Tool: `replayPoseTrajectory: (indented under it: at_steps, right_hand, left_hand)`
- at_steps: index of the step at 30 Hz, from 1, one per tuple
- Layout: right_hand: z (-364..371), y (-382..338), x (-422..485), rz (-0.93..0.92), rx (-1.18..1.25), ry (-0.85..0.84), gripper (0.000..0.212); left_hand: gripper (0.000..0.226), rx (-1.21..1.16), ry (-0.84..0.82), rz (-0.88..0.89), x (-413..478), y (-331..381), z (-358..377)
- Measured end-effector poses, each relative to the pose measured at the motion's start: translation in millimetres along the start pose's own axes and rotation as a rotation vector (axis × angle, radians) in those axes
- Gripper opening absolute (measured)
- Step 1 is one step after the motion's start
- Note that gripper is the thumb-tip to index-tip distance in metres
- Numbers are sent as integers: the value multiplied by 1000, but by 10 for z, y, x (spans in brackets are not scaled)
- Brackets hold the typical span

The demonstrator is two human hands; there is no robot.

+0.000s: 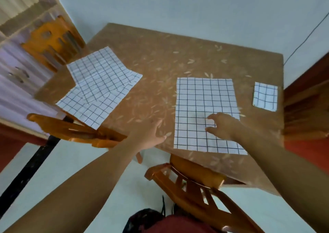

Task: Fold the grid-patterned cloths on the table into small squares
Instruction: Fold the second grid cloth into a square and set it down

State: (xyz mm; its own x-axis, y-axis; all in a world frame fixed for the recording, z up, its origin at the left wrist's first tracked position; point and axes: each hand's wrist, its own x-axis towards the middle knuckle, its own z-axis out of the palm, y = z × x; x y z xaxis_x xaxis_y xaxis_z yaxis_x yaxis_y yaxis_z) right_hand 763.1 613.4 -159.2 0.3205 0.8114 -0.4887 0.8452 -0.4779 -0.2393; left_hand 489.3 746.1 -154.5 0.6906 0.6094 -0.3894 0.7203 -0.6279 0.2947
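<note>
On the flat cloth near the table's front edge, the right hand is resting with its fingers spread and bent, pressing down and holding nothing. Just beside that cloth, the left hand is reaching over the bare table with its fingers stretched out wide, and it is holding nothing too.

Going outward, this cloth is lying open and smooth, like a big sheet with straight sides. It is white with thin black lines making little boxes. It is looking soft and thin.

Far to the right, near the table's edge, a small folded square is sitting by itself. That one is looking finished. Far to the left, a loose pile of cloths is lying crooked and a bit bumpy, with corners sticking out different ways and one part hanging over the table's edge. I cannot tell how many cloths are in it.

So I am guessing the job is only starting: one cloth is done, one is spread out ready for folding, and the pile is waiting.

The table top is brown with pale leaf shapes on it. Orange wooden chairs are standing around it.
</note>
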Motion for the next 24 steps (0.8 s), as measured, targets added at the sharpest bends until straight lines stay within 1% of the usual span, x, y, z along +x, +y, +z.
replayPoseTrajectory:
  at_steps: [3, 7, 9, 13, 16, 18, 21, 24]
  right_hand:
    - [25, 269, 94, 80, 19, -23, 64]
    - [168, 575, 175, 173, 65, -28, 66]
    - [271, 708, 211, 224, 50, -43, 66]
    - [484, 887, 238, 303, 71, -87, 65]
    - [622, 1012, 311, 341, 76, -113, 62]
    - [689, 1109, 407, 360, 49, -125, 61]
    - [778, 1211, 593, 338, 22, -133, 70]
    - [922, 1265, 738, 300, -25, -159, 85]
  left_hand:
    - [77, 31, -65, 60, 345, 108, 53]
    - [77, 77, -109, 138, 807, 199, 156]
    - [77, 94, -140, 173, 1058, 219, 252]
    - [79, 203, -182, 198, 1513, 193, 457]
    - [78, 192, -203, 190, 1769, 88, 662]
    - [76, 224, -189, 201, 1898, 17, 788]
    - [75, 277, -138, 256, 2031, -76, 954]
    - [69, 319, -131, 379, 2068, -92, 1088]
